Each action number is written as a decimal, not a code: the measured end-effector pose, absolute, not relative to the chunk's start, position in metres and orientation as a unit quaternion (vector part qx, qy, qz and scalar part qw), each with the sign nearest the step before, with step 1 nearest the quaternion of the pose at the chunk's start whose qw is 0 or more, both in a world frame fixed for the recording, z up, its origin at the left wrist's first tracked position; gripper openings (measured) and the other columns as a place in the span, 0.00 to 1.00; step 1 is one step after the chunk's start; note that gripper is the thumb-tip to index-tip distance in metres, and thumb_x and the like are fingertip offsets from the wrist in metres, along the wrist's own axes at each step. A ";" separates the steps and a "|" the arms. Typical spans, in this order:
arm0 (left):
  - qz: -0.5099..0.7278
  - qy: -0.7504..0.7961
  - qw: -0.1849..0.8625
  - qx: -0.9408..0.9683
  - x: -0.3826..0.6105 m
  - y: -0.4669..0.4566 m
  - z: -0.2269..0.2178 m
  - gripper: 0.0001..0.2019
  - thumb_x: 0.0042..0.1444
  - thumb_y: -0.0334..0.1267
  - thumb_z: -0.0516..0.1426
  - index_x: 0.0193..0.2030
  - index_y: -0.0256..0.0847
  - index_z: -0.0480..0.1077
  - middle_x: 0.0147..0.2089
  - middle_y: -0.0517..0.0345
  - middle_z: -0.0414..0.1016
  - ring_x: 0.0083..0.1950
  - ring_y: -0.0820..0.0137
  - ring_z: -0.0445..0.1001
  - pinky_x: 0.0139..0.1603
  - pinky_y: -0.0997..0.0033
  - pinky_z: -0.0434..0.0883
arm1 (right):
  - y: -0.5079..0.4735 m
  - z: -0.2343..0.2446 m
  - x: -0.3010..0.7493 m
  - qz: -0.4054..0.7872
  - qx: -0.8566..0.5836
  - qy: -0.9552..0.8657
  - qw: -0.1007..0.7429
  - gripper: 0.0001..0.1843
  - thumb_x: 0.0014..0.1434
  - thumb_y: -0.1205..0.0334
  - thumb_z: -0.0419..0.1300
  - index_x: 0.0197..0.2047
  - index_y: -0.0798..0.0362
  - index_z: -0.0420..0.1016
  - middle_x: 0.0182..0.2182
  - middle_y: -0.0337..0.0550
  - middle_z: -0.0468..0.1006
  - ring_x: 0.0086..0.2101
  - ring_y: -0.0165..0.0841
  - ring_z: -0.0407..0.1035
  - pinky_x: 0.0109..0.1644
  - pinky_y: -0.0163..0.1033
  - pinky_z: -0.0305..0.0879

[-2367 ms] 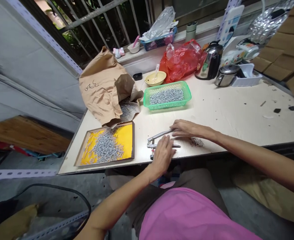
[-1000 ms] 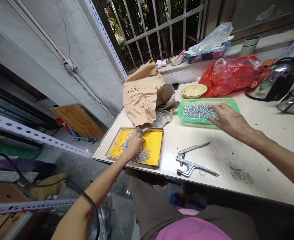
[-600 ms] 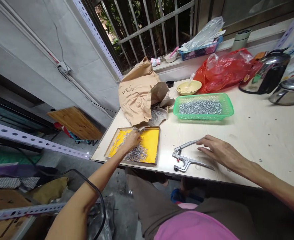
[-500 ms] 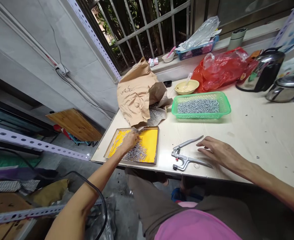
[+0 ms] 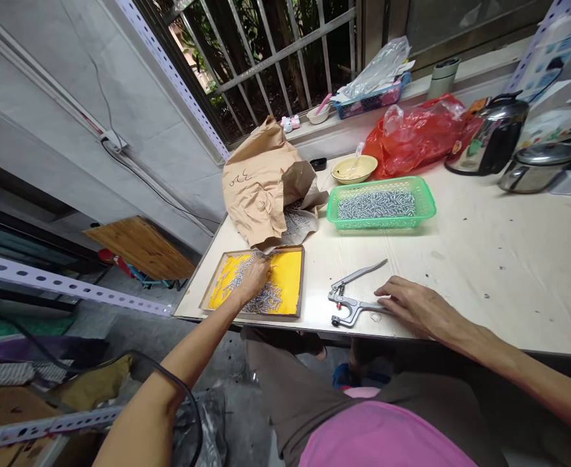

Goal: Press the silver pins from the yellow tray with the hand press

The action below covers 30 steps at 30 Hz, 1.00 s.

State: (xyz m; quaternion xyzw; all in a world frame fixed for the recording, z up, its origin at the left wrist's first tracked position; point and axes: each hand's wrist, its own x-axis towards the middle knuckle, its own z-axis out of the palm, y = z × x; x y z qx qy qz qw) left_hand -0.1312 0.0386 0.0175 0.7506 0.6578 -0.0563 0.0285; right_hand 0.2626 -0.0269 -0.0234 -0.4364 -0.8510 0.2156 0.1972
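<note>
Currently, the left hand (image 5: 255,277) is among metal pieces (image 5: 266,300) in the shallow tray (image 5: 289,275); picking seems the step, and the next move would need a light pinch. Whether it grips, I cannot tell, nor for the right hand (image 5: 409,301), bent at the hand plier (image 5: 358,305), the tray's three o'clock. On the speckled table (image 5: 460,259), the green basket (image 5: 381,224) stands at two, the barred window (image 5: 285,52) at twelve.
</note>
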 end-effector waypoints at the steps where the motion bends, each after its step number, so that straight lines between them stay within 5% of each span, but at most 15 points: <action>1: -0.045 0.665 0.031 0.745 -0.133 0.040 0.018 0.09 0.54 0.29 0.51 0.33 0.35 0.74 0.38 0.47 0.73 0.42 0.63 0.70 0.40 0.68 0.65 | -0.028 -0.025 0.264 0.217 -0.437 -0.851 0.196 0.17 0.66 0.55 0.45 0.43 0.51 0.72 0.39 0.44 0.73 0.36 0.32 0.71 0.40 0.39 0.66; 10: 0.041 0.638 0.088 0.764 -0.095 0.024 0.019 0.09 0.58 0.32 0.51 0.38 0.36 0.73 0.35 0.54 0.76 0.36 0.70 0.72 0.37 0.73 0.65 | -0.035 -0.031 0.264 0.237 -0.444 -0.848 0.166 0.16 0.66 0.57 0.45 0.43 0.51 0.72 0.39 0.45 0.72 0.37 0.33 0.70 0.41 0.40 0.66; 25: -0.058 0.637 0.039 0.768 -0.070 0.006 0.009 0.13 0.59 0.30 0.49 0.35 0.35 0.75 0.36 0.48 0.72 0.39 0.66 0.71 0.38 0.69 0.64 | -0.041 -0.032 0.264 0.226 -0.434 -0.851 0.190 0.17 0.66 0.58 0.44 0.42 0.53 0.73 0.37 0.47 0.72 0.36 0.34 0.69 0.40 0.40 0.66; 30: 0.109 0.701 0.196 0.677 -0.053 -0.001 0.013 0.07 0.55 0.34 0.54 0.36 0.37 0.72 0.30 0.56 0.75 0.30 0.72 0.72 0.33 0.73 0.67 | -0.040 -0.030 0.262 0.189 -0.424 -0.862 0.202 0.15 0.65 0.61 0.46 0.40 0.54 0.74 0.35 0.48 0.72 0.36 0.35 0.68 0.41 0.40 0.65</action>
